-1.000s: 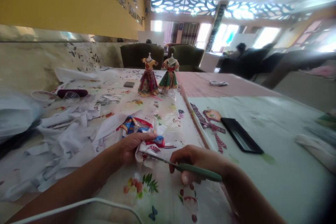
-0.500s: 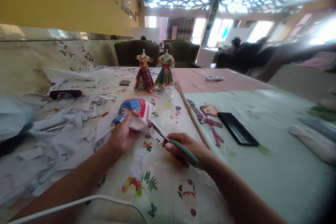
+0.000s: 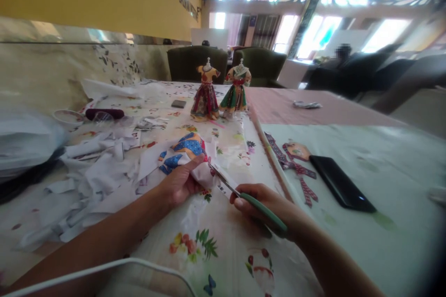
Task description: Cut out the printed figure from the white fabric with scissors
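My left hand (image 3: 179,184) pinches a piece of printed paper (image 3: 190,155) with a blue, red and yellow figure on it, held just above the table. My right hand (image 3: 266,206) grips green-handled scissors (image 3: 244,195), and the blades reach up-left into the paper's white edge beside my left thumb. Both forearms rest over a floral tablecloth (image 3: 209,241).
White paper scraps (image 3: 90,171) pile up at the left. Two small dress mannequins (image 3: 219,90) stand at the back. A black phone (image 3: 341,183) and a patterned paper cutout (image 3: 294,160) lie on the pale cloth at the right. A seated person (image 3: 343,55) is far behind.
The paper has been lifted and turned, its printed figure now facing up. The scissors swung from lying flat to pointing up-left into the paper's edge. The camera view shifted.
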Tool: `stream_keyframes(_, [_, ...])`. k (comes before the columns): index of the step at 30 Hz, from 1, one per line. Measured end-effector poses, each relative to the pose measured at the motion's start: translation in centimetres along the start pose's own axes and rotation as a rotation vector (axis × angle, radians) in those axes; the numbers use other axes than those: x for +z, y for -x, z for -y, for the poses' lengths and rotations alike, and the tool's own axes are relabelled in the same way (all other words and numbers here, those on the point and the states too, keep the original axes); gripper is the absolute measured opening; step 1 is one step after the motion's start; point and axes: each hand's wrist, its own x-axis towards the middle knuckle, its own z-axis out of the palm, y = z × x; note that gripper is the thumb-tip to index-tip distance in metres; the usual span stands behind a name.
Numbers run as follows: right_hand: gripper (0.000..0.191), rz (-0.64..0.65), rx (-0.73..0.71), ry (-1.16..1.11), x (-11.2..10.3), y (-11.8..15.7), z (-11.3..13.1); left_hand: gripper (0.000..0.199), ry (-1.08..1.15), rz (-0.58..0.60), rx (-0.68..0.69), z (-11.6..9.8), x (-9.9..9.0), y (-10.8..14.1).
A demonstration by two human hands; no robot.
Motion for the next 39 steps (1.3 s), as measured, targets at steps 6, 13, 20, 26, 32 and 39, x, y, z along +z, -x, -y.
stream_keyframes(6, [0.059, -0.034, -0.044, -0.027, 0.3, 0.1, 0.1, 0.005, -0.027, 0.015, 0.008, 0.3, 0.2, 0.0])
stream_keyframes(13, [0.066, -0.077, -0.102, -0.146, 1.6, 0.1, 0.4, 0.012, 0.170, 0.066, 0.168, 0.5, 0.7, 0.7])
stream_keyframes(20, [0.070, 0.054, -0.229, -0.251, 2.5, 0.0, -0.8, 0.023, 0.170, 0.005, 0.381, 0.2, 0.6, 1.3])
stream_keyframes(26, [0.069, 0.012, -0.349, -0.183, 2.8, 0.6, -0.2, 0.039, 0.089, 0.130, 0.388, 0.0, 0.8, 2.3])
stream_keyframes(32, [0.066, -0.060, -0.307, -0.170, 3.0, 0.7, 0.2, 0.042, 0.040, 0.120, 0.440, 0.2, 0.9, 2.7])
stream_keyframes(39, [0.072, 0.031, -0.251, -0.202, 3.6, 0.8, -0.1, 0.044, 0.031, 0.074, 0.530, 0.2, 0.9, 2.6])
